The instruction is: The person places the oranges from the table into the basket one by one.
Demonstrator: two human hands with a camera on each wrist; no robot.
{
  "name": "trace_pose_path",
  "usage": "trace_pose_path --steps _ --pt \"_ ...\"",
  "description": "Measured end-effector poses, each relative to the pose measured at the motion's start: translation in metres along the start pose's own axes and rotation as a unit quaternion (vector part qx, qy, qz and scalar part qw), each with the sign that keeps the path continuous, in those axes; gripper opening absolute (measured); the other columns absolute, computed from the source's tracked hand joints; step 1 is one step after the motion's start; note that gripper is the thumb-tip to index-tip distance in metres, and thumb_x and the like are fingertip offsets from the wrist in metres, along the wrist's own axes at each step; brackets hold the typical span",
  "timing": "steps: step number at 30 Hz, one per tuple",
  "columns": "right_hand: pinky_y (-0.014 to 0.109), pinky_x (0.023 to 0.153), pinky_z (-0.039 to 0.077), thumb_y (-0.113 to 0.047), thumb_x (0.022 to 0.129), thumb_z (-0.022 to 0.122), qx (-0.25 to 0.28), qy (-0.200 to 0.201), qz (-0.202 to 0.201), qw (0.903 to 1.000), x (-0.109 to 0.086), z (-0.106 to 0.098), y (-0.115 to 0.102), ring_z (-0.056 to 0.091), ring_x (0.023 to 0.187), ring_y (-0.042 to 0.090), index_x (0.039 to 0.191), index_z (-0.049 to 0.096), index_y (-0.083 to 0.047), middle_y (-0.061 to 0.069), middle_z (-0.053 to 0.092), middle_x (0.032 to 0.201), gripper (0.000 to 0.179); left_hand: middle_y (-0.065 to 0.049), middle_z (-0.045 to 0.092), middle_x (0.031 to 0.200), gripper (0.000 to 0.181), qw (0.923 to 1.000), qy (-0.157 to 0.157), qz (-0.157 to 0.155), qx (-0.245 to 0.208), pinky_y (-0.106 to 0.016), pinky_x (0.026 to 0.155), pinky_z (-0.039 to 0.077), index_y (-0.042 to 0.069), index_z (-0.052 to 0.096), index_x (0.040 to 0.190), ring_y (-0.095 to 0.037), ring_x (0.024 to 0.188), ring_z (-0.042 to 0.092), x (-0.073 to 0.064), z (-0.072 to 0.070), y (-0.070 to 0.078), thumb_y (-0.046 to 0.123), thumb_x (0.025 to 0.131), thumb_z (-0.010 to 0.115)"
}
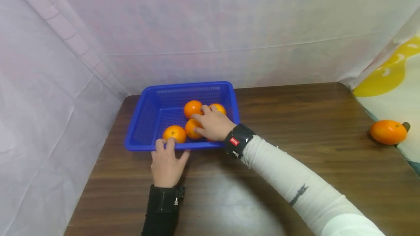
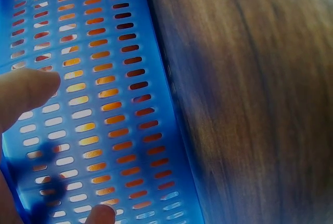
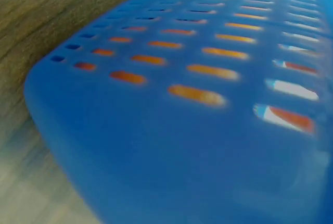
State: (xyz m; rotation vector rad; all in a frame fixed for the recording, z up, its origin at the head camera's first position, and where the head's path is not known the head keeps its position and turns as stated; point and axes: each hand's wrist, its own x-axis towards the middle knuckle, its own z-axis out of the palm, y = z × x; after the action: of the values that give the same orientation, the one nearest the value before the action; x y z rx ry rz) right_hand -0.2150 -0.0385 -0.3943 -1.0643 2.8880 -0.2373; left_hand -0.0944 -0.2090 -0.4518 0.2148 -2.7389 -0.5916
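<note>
A blue plastic basket (image 1: 134, 130) holds several oranges, among them a front one (image 1: 174, 133), a middle one (image 1: 191, 129) and a back one (image 1: 193, 108). My right hand (image 1: 214, 125) reaches over the basket's right side, fingers spread across the oranges; its index finger and thumb overlap the middle one. What lies beneath its palm is hidden. At the near rim my left hand (image 1: 167, 165) grips the basket, fingertips over the edge and thumb outside. In the left wrist view, the thumb (image 2: 31, 91) lies against the slotted wall (image 2: 122, 86).
A brown wooden table (image 1: 295, 119) carries the basket near its back left. On its far right sits another orange fruit (image 1: 388, 132) with a dark knob at one end. Pale cloth (image 1: 229, 28) hangs behind, and patterned yellow-and-white cloth (image 1: 384, 79) hangs at right.
</note>
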Motion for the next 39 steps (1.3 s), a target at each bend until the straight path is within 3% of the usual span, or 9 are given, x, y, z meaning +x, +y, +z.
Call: trace_pose_path --steps 6,11,23,39 --pt "0.056 0.11 0.04 -0.05 0.1 0.055 0.014 0.017 0.019 0.9996 -0.01 -0.01 0.0 0.045 0.132 0.043 0.145 0.054 -0.026 0.019 0.046 0.149 0.051 -0.015 0.045 0.118 0.047 0.9999 0.01 0.008 -0.001 -0.048 0.054 0.049 0.012 0.056 0.11 -0.041 0.089 0.053 0.001 0.001 -0.005 0.04 0.082 0.082" --pt "0.053 0.103 0.046 -0.051 0.1 0.056 0.026 0.031 0.025 0.9989 -0.019 -0.016 0.004 0.049 0.124 0.039 0.145 0.054 -0.026 0.015 0.05 0.145 0.052 -0.015 0.045 0.118 0.047 0.9999 0.011 0.005 0.0 -0.05 0.054 0.05 0.013 0.055 0.109 -0.042 0.09 0.054 0.003 0.001 -0.007 0.041 0.082 0.082" --pt "0.05 0.099 0.045 -0.048 0.099 0.057 0.038 0.081 0.019 0.9958 -0.038 -0.012 0.023 0.051 0.119 0.034 0.14 0.059 -0.023 0.015 0.055 0.138 0.048 -0.016 0.044 0.119 0.047 1.0 0.002 -0.002 -0.008 -0.051 0.054 0.05 0.012 0.055 0.111 -0.042 0.089 0.052 0.005 -0.001 -0.011 0.041 0.083 0.08" --pt "0.054 0.111 0.036 -0.043 0.098 0.062 0.09 0.135 0.036 0.9862 -0.073 -0.002 0.048 0.047 0.126 0.041 0.139 0.06 -0.018 0.017 0.053 0.138 0.047 -0.016 0.043 0.115 0.047 0.9999 0.008 0.0 -0.006 -0.044 0.052 0.045 0.012 0.054 0.11 -0.041 0.086 0.051 0.005 -0.002 -0.011 0.042 0.083 0.08"
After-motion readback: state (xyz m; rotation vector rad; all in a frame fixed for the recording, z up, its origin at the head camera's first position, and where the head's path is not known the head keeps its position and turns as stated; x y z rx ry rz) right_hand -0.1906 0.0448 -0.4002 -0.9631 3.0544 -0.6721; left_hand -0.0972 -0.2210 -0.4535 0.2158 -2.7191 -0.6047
